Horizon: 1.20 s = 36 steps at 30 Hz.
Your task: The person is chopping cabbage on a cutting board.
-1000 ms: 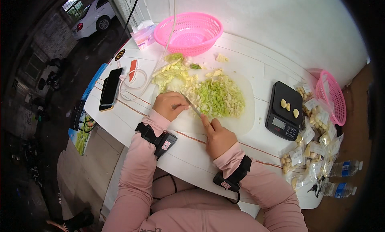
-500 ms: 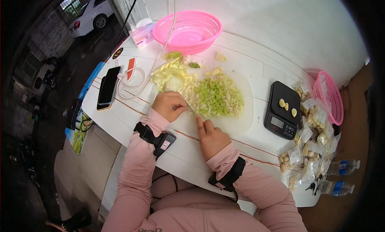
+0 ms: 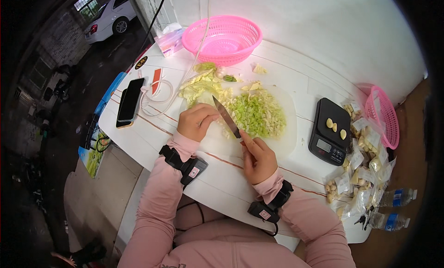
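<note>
One knife [image 3: 226, 116] is sitting clamped in my right grip [image 3: 260, 159]; my left grip [image 3: 196, 122] is curling near cabbage [image 3: 256, 114], hold unclear

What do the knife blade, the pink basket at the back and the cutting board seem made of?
Knife blade: metal, probably steel, smooth, with a grey sheen. Pink basket: probably moulded plastic, glossy, judging by its even colour and regular holes. Cutting board: perhaps plastic; pale, smooth-looking, no wood grain visible.

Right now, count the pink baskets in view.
2. The left pink basket stands at the back of the table, beside the tissue box; the right pink basket is beside the plastic bags. Others could be hidden.
</note>
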Tool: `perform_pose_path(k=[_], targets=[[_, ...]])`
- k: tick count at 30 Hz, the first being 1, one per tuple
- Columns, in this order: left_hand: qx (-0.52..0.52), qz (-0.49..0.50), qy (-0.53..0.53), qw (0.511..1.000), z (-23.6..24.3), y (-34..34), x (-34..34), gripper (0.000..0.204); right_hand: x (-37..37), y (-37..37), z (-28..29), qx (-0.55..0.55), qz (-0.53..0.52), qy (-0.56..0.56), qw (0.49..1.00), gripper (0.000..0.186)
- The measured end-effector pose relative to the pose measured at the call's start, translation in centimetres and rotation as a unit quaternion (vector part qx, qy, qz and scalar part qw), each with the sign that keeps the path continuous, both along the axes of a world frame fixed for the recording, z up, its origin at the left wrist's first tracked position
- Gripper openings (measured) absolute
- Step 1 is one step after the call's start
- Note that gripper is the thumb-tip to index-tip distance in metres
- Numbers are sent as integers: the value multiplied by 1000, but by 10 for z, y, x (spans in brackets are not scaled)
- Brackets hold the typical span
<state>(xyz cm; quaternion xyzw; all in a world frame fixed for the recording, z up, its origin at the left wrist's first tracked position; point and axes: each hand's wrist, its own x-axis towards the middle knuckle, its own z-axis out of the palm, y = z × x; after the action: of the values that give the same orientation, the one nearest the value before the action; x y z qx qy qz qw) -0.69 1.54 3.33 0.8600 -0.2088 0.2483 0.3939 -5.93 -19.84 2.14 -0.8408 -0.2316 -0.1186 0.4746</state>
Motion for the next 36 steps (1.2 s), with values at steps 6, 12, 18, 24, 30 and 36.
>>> perform_pose_path(k=[6, 12, 18, 24, 30, 36], targets=[[1, 44, -26, 999, 9, -2, -4, 4, 1, -2, 4, 31, 22, 24, 999, 46], [-55, 101, -36, 993, 7, 1, 0, 8, 0, 5, 8, 71, -55, -50, 995, 50], [-63, 70, -22, 995, 3, 0, 2, 10, 2, 3, 6, 66, -44, -45, 996, 46], [-35, 25, -32, 999, 8, -1, -2, 17, 4, 4, 1, 61, -64, -43, 995, 43], [-4, 3, -56, 998, 25, -7, -12, 31, 5, 5, 0, 27, -71, -46, 996, 41], [184, 15, -63, 981, 27, -13, -14, 39, 7, 5, 0, 19, -60, -63, 996, 41]])
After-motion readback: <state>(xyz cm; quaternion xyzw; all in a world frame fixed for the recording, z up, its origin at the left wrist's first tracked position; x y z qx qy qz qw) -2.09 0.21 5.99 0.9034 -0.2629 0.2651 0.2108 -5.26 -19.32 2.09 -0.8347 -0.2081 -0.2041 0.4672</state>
